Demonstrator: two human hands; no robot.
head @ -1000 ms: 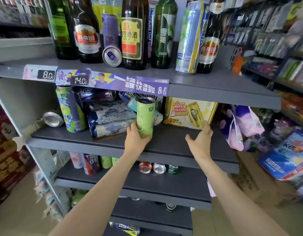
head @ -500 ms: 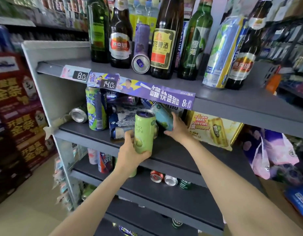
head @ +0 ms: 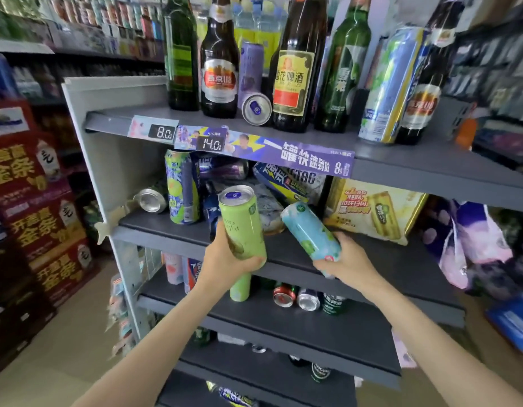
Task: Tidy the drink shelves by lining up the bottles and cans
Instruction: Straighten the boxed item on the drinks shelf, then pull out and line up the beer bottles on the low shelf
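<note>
My left hand (head: 225, 259) grips a light green can (head: 243, 224) by its lower part, upright and lifted in front of the second shelf (head: 372, 259). My right hand (head: 347, 258) holds a light blue can (head: 310, 230) tilted to the left, off the shelf. Behind both cans lies a heap of toppled cans (head: 269, 183) on that shelf, with a tall green and blue can (head: 182, 186) standing at its left. On the top shelf (head: 401, 160) stand several beer bottles (head: 295, 63), and a purple can (head: 255, 108) lies on its side among them.
A yellow carton (head: 372, 210) sits at the right of the second shelf. A silver-topped can (head: 151, 199) lies at its far left. More cans (head: 295, 295) lie on the shelf below. Plastic bags (head: 471, 242) hang at the right; red cartons (head: 34, 218) are stacked at the left.
My right hand reached into the heap, took the light blue can and pulled it out toward me. My left hand lifted the green can off the shelf and drew it forward.
</note>
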